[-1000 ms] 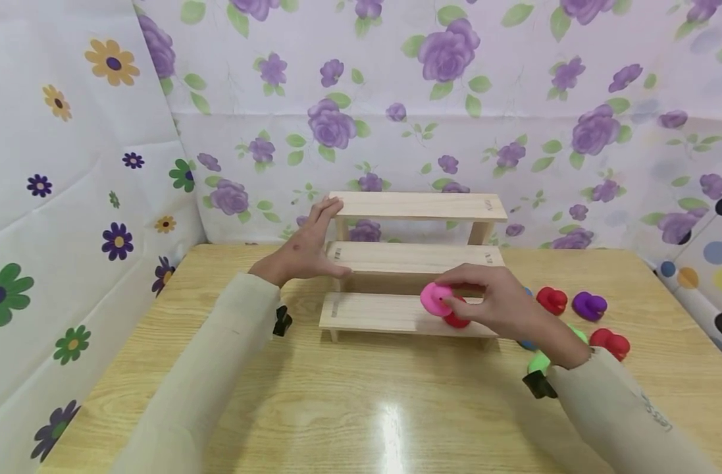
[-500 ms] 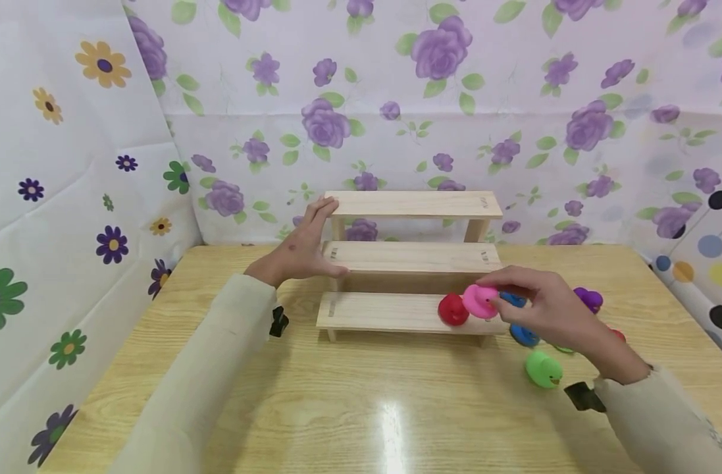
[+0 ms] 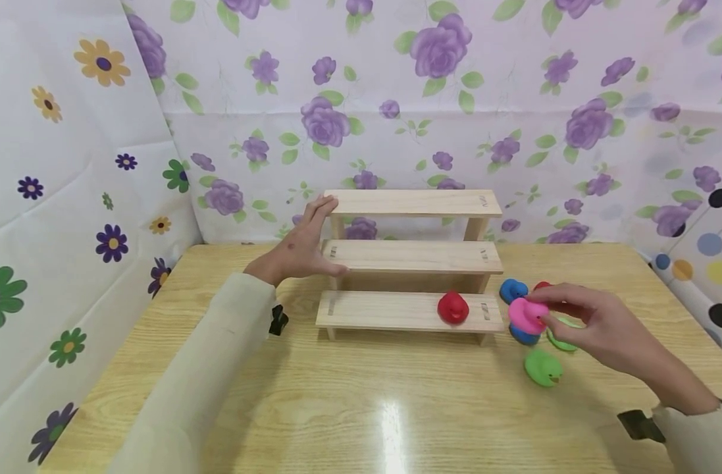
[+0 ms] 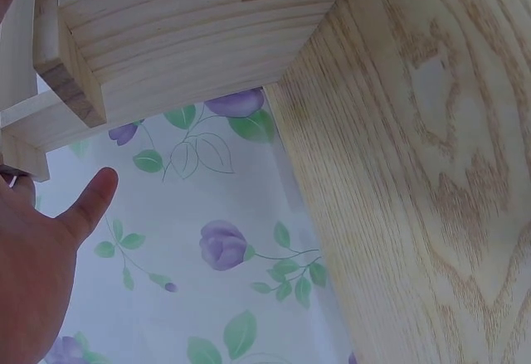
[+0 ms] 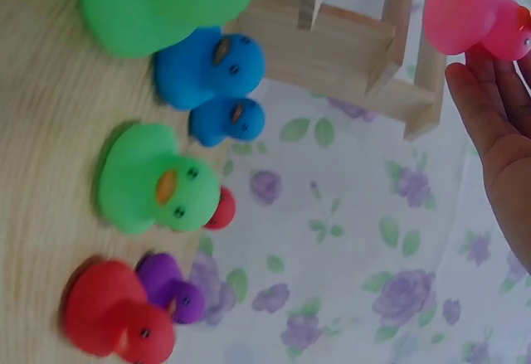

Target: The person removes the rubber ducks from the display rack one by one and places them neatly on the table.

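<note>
A pink rubber duck (image 3: 526, 316) is pinched between the thumb and fingers of my right hand (image 3: 609, 329), off the right end of the three-tier wooden shelf (image 3: 390, 313). From the head view, the duck overlaps a blue rubber duck (image 3: 524, 336). The right wrist view also has the pink duck (image 5: 465, 12) at the fingertips. My left hand (image 3: 301, 250) is at the shelf's left end, fingertips on the top board and thumb stretched toward the middle board. That thumb (image 4: 91, 202) sticks out straight in the left wrist view. A red rubber duck (image 3: 453, 307) sits on the bottom board's right part.
Right of the shelf, several more rubber ducks stand on the wooden table (image 3: 337, 408), including a green duck (image 3: 542, 367) and another blue duck (image 3: 513, 290). The right wrist view shows a purple duck (image 5: 170, 285) beside a red one (image 5: 116, 310). Flowered cloth (image 3: 390, 151) hangs behind.
My right hand has carried the pink duck rightward, from over the bottom board to beyond the shelf's right end. The red duck on that board is now uncovered. My left hand stays put.
</note>
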Tool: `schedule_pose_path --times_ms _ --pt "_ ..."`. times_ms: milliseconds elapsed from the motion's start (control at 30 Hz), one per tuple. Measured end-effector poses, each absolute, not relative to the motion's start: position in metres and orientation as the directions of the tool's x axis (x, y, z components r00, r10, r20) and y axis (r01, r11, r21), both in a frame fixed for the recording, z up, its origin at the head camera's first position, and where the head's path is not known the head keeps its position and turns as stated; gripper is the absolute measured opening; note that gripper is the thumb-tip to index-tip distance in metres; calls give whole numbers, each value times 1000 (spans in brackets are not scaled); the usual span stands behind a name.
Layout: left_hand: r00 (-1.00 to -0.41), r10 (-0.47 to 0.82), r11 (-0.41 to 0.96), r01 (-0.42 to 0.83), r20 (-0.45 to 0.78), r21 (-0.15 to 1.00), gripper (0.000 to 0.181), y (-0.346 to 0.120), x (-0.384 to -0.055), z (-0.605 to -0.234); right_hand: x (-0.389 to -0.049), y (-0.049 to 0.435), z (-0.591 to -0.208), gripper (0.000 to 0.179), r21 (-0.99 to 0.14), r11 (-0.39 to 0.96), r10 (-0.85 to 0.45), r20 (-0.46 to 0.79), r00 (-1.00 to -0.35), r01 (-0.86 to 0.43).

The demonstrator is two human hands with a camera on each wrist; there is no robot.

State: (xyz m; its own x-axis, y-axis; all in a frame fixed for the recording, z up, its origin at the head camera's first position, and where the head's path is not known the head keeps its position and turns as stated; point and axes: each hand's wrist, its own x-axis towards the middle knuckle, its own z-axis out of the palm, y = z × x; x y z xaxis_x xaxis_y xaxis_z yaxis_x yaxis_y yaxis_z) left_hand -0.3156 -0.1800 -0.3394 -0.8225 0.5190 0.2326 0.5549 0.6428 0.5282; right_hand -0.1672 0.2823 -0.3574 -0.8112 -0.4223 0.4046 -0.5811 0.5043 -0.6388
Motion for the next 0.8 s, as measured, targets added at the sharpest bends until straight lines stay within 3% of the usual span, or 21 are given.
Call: schedule_pose_path --times_ms 300,800 --pt "-817 524 641 565 242 519 126 -180 -317 -338 -153 312 -369 45 -585 627 -360 368 -857 -514" --pt "-815 525 637 567 245 522 125 -180 -317 -340 -136 350 -401 41 -635 630 -292 339 -894 -447"
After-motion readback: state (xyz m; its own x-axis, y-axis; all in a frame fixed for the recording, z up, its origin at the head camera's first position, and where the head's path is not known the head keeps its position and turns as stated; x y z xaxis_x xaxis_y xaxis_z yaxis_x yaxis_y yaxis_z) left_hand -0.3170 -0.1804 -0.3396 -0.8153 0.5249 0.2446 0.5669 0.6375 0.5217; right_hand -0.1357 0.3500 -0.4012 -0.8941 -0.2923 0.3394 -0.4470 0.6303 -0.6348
